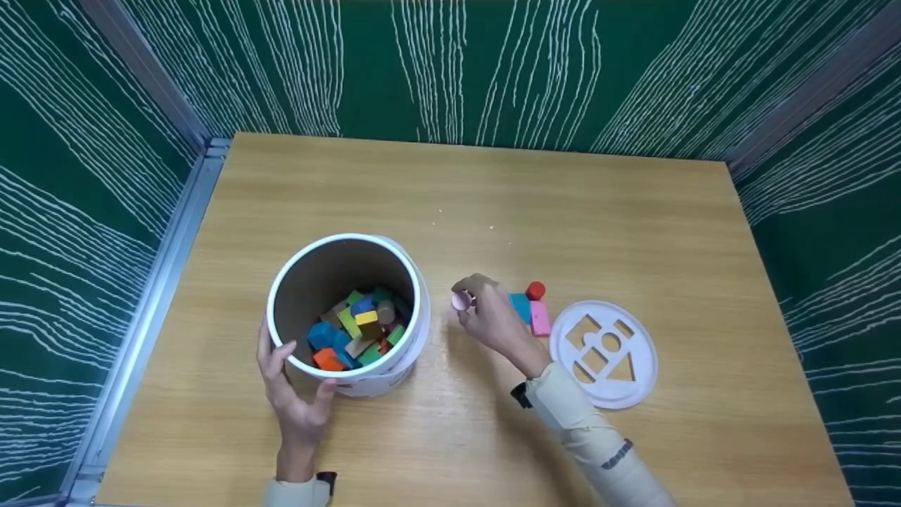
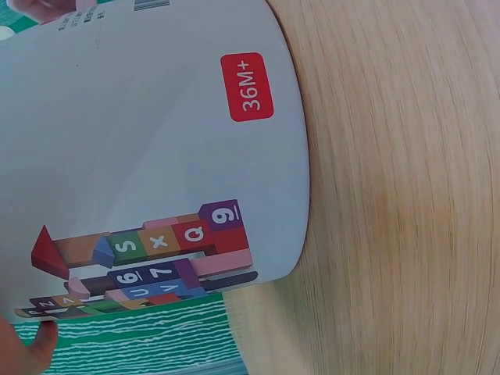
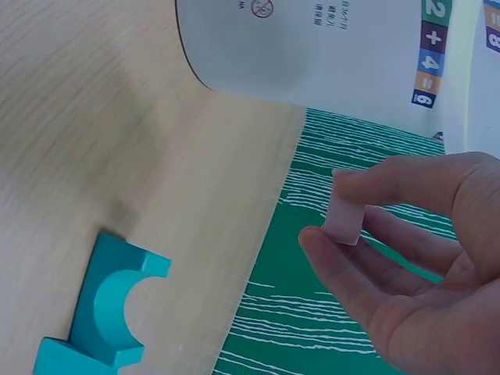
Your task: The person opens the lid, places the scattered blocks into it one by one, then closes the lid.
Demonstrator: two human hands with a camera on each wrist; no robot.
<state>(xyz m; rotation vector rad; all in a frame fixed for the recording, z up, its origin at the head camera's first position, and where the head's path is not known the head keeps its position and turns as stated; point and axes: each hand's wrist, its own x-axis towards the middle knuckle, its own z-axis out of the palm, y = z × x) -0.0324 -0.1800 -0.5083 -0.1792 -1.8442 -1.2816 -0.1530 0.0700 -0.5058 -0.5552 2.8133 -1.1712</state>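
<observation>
A round white bucket (image 1: pixel 373 386) stands left of centre, with several coloured wooden blocks (image 1: pixel 362 327) inside. My left hand (image 1: pixel 295 401) holds it at the near left, fingers at the rim and thumb against the front wall. In the left wrist view, the bucket's printed side (image 2: pixel 156 141) fills much of the picture. Just right of the bucket, my right hand (image 1: pixel 489 317) pinches a small pale pink block (image 3: pixel 344 219) between thumb and fingertips, above the table. A teal block with a round cut-out (image 3: pixel 109 301) lies below that hand.
Beyond the right hand lie a teal block (image 1: pixel 519 308), a pink block (image 1: pixel 539 318) and a red cylinder (image 1: pixel 535 291). A white lid (image 1: pixel 647 366) with shaped holes rests on the table to their right. Green panels with white lines (image 1: pixel 436 70) enclose the table's far edge and sides.
</observation>
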